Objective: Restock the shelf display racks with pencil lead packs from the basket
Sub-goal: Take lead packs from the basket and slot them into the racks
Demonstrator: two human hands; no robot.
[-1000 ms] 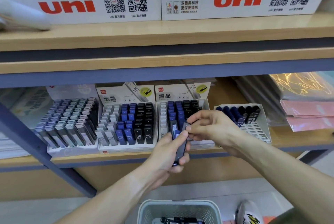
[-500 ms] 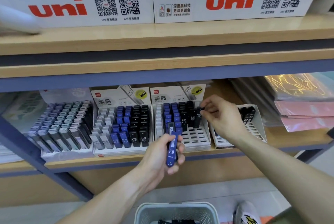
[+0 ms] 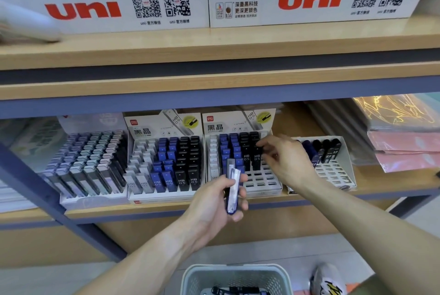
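Below the upper shelf, my left hand (image 3: 221,199) grips a small stack of blue pencil lead packs (image 3: 232,190), held upright in front of the third display rack (image 3: 262,185). My right hand (image 3: 285,159) reaches over that rack's black row, fingertips pinching the top of a black pack (image 3: 256,154) seated in its slot. Front slots of this rack stand vacant. At bottom centre, the basket (image 3: 235,278) holds further packs.

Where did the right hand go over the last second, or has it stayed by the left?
Yes, it moved. The right hand left the left hand and now reaches up-right over the black packs in the half-empty display rack.
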